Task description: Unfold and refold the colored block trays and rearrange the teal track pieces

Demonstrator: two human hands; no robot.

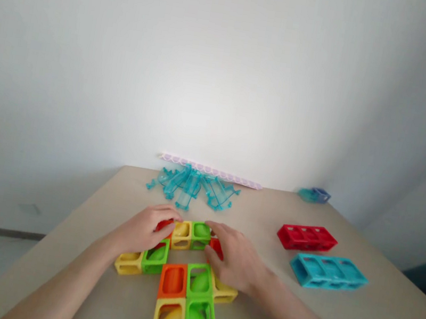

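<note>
Hollow cube blocks in yellow, green, orange and red lie on the table in front of me. My left hand (149,230) curls around a red block (164,225) at the left end of the far row, thumb toward the middle. In that row a yellow block (181,234) and a green block (200,234) sit side by side. My right hand (235,257) grips a red block (217,247) at the right, its palm partly hiding a yellow block (224,292). Nearer me stand an orange block (173,281) and more green and yellow ones.
Blue translucent track-like pieces (191,186) lie in a pile at the back, before a pale patterned strip (211,171) by the wall. To the right are a red three-cell block (307,238) and a blue three-cell block (328,272). A dark blue cube (320,196) stands far right.
</note>
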